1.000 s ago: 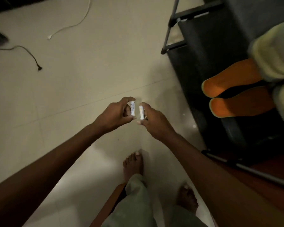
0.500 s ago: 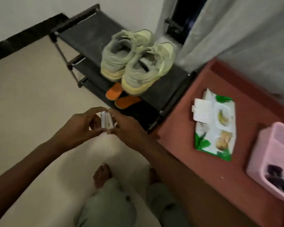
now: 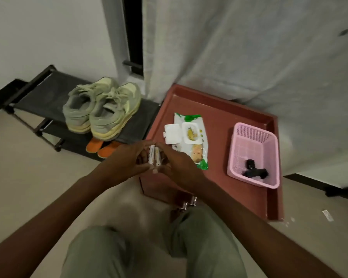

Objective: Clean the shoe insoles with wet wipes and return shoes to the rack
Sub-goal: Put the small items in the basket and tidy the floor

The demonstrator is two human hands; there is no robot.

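Note:
A pair of pale green sneakers (image 3: 101, 108) stands on the top shelf of a black shoe rack (image 3: 48, 93) at the left. Two orange insoles (image 3: 100, 147) poke out from the shelf below them. A wet wipes pack (image 3: 191, 137) with its white lid flipped open lies on a red-brown table (image 3: 225, 177). In front of the table's left edge my left hand (image 3: 127, 159) pinches a small white battery (image 3: 151, 154), and my right hand (image 3: 179, 167) pinches a second white battery (image 3: 157, 157). The two batteries are side by side, touching.
A pink plastic basket (image 3: 253, 153) with a dark object inside sits on the table's right side. A grey curtain (image 3: 249, 47) hangs behind the table. Beige tiled floor lies to the left, and my knees in grey-green trousers fill the bottom.
The view has swung up from the floor to the rack, sneakers and table. My hands have brought the two batteries together, from a small gap to touching.

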